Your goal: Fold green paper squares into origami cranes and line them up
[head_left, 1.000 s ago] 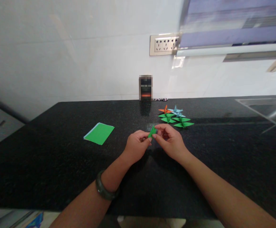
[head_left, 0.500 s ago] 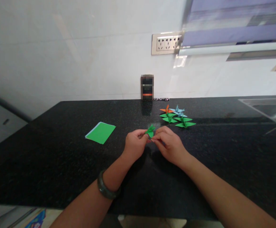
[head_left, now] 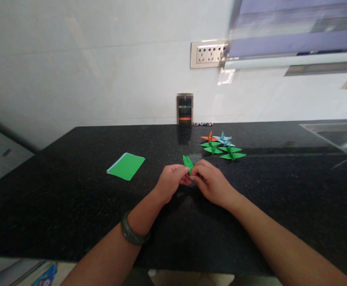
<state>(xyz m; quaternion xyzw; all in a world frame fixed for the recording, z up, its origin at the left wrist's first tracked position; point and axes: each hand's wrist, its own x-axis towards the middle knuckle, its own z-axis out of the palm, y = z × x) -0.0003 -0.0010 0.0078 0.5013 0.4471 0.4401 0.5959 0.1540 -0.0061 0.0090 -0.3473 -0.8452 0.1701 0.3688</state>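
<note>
A small piece of folded green paper [head_left: 187, 162] is held between both hands above the dark countertop, its narrow points sticking up and away from me. My left hand [head_left: 173, 178] pinches its left side between thumb and fingers. From the right, my right hand [head_left: 210, 180] grips the same paper, thumb and forefinger pressed together at its lower edge. The fingers cover the lower part of the paper. Beyond my right hand lie several folded paper cranes: green ones [head_left: 233, 153], an orange one [head_left: 210, 137] and light blue ones [head_left: 223, 139].
To the left, a stack of square paper [head_left: 127, 167] lies on the black countertop [head_left: 72, 198], green on top. A phone [head_left: 185, 109] leans against the wall, with a beaded strap [head_left: 203, 124] beside it. A sink edge [head_left: 325, 137] is at far right.
The folded green paper has turned, so its points now stand more upright and tilt left. My right fingers have closed in on it, and my left hand has shifted slightly.
</note>
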